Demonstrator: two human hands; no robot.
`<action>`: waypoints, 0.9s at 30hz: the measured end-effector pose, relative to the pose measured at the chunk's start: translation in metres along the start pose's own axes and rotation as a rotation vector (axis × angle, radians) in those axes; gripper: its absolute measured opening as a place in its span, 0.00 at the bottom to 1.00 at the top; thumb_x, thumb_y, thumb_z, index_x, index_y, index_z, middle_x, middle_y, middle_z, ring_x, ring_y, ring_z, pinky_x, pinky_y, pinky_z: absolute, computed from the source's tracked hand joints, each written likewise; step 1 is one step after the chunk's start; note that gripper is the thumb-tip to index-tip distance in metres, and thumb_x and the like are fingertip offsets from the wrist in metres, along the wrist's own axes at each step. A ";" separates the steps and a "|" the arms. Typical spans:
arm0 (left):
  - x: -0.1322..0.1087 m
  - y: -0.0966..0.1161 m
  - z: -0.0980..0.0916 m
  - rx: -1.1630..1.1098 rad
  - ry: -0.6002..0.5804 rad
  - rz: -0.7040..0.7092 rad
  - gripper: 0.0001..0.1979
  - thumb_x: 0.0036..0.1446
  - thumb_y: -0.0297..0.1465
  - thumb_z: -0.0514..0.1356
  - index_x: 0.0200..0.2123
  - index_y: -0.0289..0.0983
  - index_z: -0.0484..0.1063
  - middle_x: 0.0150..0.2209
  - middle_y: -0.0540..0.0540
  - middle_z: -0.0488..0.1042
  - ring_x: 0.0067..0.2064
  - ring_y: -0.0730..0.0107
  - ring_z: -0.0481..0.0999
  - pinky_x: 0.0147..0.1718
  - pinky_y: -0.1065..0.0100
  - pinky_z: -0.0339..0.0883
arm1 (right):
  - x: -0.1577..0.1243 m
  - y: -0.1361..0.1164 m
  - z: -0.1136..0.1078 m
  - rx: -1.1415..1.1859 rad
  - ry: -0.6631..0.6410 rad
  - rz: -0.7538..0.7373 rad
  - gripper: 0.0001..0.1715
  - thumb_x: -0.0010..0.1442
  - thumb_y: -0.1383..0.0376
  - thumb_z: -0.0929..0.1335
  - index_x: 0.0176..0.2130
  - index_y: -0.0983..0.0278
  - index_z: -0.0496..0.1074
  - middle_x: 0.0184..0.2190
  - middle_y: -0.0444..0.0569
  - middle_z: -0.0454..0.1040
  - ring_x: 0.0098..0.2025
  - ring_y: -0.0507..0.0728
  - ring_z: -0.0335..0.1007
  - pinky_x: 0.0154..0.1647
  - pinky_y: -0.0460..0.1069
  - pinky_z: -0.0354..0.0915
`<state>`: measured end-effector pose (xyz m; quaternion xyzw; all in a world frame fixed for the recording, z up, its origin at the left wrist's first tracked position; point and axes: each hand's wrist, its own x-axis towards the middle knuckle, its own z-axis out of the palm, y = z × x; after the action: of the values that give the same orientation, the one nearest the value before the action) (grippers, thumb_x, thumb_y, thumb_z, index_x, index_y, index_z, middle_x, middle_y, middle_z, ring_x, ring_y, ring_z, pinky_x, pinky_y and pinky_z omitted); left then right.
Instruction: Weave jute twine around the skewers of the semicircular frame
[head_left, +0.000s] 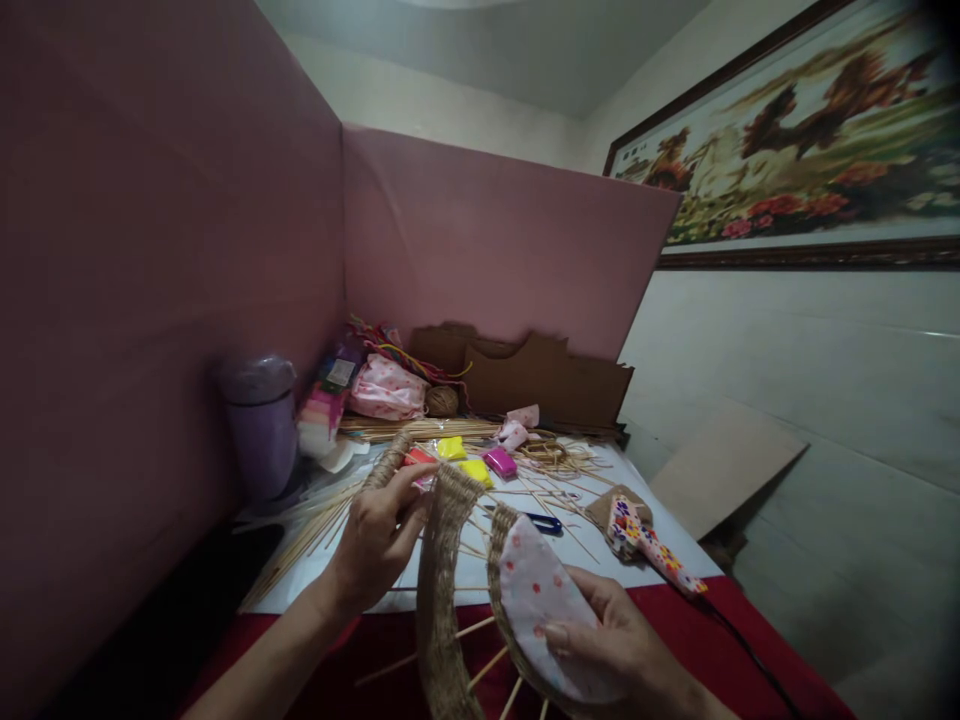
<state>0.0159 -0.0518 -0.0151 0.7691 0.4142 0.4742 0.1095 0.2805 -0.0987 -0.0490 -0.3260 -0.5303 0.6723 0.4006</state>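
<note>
clamped white, red-flowered, half-round fabric panel [534, 580] in right hand [626, 630]; rested left hand [381, 530] against curved tan woven-twine band [441, 575] between hands; could not tell whether pinched.

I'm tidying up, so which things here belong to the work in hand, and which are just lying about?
In the work:
woven band, at the left hand
patterned fabric piece, held by the right hand
thin sticks between them

Seemingly just lying about:
yellow packets
magenta packet
purple bin
twine ball, though possibly spare material
</note>
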 end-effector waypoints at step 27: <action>-0.001 -0.002 -0.004 -0.257 0.074 -0.053 0.09 0.59 0.31 0.56 0.43 0.36 0.68 0.18 0.59 0.48 0.20 0.77 0.49 0.21 0.71 0.45 | -0.006 0.001 0.002 -0.046 0.024 0.016 0.23 0.44 0.57 0.75 0.37 0.69 0.72 0.24 0.44 0.67 0.22 0.46 0.56 0.21 0.41 0.51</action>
<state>0.0117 -0.0523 -0.0147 0.7196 0.3740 0.5482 0.2044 0.2816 -0.1049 -0.0491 -0.3475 -0.5381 0.6592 0.3940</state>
